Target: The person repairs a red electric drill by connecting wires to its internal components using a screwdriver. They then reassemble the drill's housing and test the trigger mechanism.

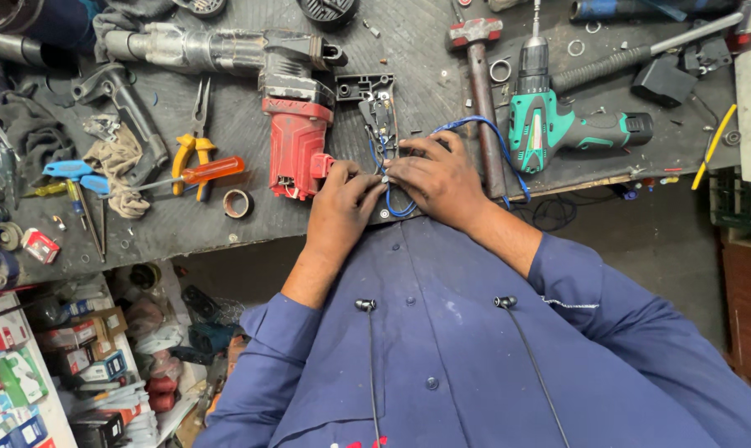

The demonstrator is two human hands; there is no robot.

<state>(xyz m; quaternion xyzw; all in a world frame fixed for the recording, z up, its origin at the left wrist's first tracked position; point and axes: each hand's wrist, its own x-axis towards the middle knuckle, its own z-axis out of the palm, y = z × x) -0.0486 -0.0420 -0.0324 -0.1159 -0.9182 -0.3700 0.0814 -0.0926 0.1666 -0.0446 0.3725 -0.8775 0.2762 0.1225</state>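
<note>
Both hands meet at the near edge of the workbench [226, 236], fingertips pinched together on the blue wires [392, 203]. The left hand [342, 207] curls its fingers onto the wires from the left, just beside the open end of the red power tool handle [296, 145]. The right hand [437, 178] lies knuckles-up over the same wires, fingers bent down on them. How firmly either hand grips is hidden under the fingers, but both are closed on the wires.

The wires run up from the fingertips to a small black switch part [379, 116] and loop out right as a blue arc [491, 133] behind the right hand, dropping over the bench's near edge.

Room is tight. To the left, the red handle touches the left hand's knuckles; its grey metal body [201, 50] stretches toward the far left corner. To the right, a hammer [479, 83] lies with its shaft just beside the right hand, and a green cordless drill [558, 124] sits just beyond it. Farther left along the near edge lie a roll of tape [237, 203], an orange-handled screwdriver [205, 172] and yellow-handled pliers [194, 141]. The bench's near edge runs right under both wrists, with floor below on the right.
</note>
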